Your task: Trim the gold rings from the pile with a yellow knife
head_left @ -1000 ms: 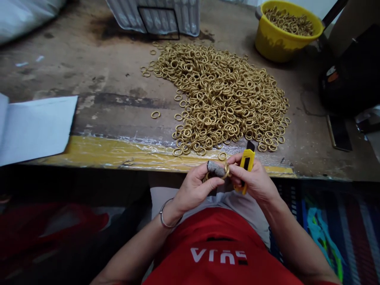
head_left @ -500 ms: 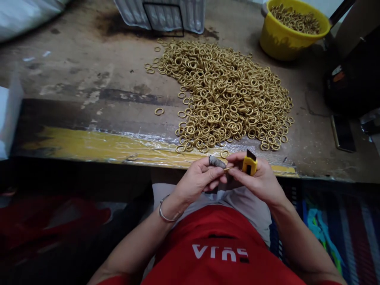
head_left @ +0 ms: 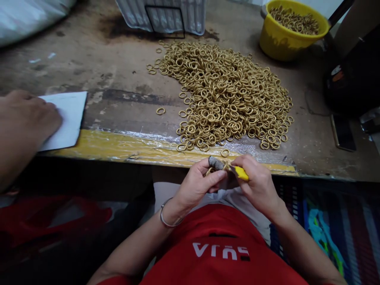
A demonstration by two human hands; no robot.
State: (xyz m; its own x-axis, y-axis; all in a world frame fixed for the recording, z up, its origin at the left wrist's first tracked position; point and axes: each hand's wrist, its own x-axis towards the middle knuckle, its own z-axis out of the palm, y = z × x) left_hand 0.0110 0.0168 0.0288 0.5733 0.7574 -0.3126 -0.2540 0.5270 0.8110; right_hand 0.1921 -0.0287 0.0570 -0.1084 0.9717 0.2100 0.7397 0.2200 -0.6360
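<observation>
My left hand point(head_left: 194, 186) is closed on a gold-coloured ring point(head_left: 225, 164), pinched between the thumb and an index finger wrapped in a grey cover point(head_left: 215, 162). Part of another ring point(head_left: 210, 171) shows behind those fingers. A yellow utility knife point(head_left: 241, 173) is gripped in my right hand point(head_left: 261, 186), its blade pointing left at the pinched ring; whether the blade touches it I cannot tell. Both hands are just off the table's front edge. Beyond them a large heap of similar rings point(head_left: 231, 95) covers the table, and one loose ring point(head_left: 225, 152) lies close to my fingers.
A yellow bowl point(head_left: 285, 45) of rings stands at the back right. At the back is a clear ribbed plastic container point(head_left: 169, 18). A phone point(head_left: 342, 132) lies on the right. Another person's hand point(head_left: 26, 122) rests on a white sheet point(head_left: 73, 113) at the left.
My right hand has turned the knife from blade-up to pointing left at the ring. The ring in my left hand has tilted. At the left, another person's hand has come in over the white sheet.
</observation>
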